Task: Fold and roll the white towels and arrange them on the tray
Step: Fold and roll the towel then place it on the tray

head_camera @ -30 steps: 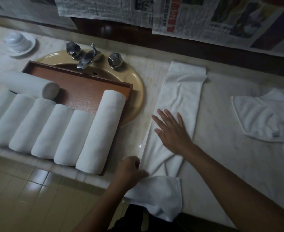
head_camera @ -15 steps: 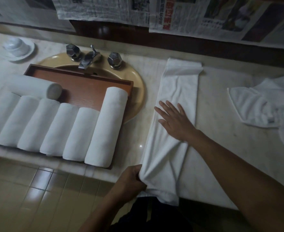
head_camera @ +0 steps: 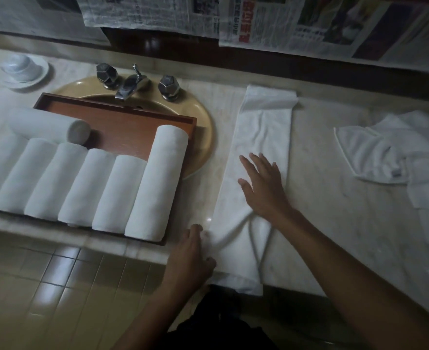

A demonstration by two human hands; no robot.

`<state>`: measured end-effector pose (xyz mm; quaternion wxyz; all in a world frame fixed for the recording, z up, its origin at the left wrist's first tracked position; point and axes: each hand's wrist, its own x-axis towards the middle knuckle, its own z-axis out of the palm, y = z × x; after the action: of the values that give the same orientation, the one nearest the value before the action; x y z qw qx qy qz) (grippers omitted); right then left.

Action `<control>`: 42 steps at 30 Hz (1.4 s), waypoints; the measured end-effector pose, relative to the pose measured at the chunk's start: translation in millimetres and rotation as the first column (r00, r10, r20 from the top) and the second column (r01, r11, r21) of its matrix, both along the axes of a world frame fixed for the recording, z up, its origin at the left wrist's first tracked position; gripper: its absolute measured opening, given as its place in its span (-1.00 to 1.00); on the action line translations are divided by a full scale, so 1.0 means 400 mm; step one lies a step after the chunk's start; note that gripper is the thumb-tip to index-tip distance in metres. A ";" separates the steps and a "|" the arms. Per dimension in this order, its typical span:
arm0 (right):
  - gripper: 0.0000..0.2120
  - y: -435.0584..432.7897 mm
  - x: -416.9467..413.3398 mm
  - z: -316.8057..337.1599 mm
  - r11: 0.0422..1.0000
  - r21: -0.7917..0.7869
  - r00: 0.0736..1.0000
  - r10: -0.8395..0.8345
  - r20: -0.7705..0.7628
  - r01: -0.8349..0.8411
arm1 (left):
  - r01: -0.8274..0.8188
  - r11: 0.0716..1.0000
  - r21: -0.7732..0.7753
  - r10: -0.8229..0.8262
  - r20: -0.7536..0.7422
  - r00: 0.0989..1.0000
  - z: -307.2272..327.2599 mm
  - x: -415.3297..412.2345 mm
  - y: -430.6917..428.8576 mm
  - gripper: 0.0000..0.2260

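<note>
A white towel [head_camera: 264, 137] folded into a long narrow strip lies on the marble counter, running from the back wall to the front edge. My right hand [head_camera: 262, 184] rests flat on its middle, fingers spread. My left hand [head_camera: 192, 253] grips the strip's near left edge at the counter's front. Left of it, a brown wooden tray [head_camera: 122, 122] over the sink holds several rolled white towels [head_camera: 155, 183] side by side, with one more roll [head_camera: 49, 127] lying crosswise behind them.
A loose heap of unfolded white towels [head_camera: 395, 155] sits at the right of the counter. A faucet with two knobs [head_camera: 132, 82] stands behind the beige sink [head_camera: 203, 132]. A white cup on a saucer [head_camera: 22, 69] is at the back left. Newspapers hang on the wall.
My left hand has pulled the hanging near end of the strip up and flatter onto the counter. My right hand stays pressed on the towel's middle.
</note>
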<state>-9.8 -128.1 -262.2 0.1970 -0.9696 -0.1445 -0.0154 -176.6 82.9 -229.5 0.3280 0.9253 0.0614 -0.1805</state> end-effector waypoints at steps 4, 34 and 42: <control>-0.64 -0.039 -0.203 0.031 0.977 0.204 0.996 -0.075 0.043 0.065 | 0.062 0.998 0.030 -0.064 0.084 0.994 0.005 0.013 -0.004 -0.49; -0.88 -0.050 -0.719 0.053 0.965 0.207 0.979 -0.131 -0.155 0.161 | -0.602 0.651 -0.462 0.352 -0.519 0.779 0.037 -0.162 -0.103 -0.65; -0.70 -0.017 -0.746 0.030 0.830 0.334 0.878 -0.333 -0.345 0.446 | -0.650 0.460 -0.605 0.219 -0.632 0.743 0.024 -0.169 -0.061 -0.87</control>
<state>-308.1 -134.9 -250.4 0.4032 -0.9091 0.0928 0.0482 -244.1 58.7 -219.9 0.7155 0.5519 0.2940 -0.3115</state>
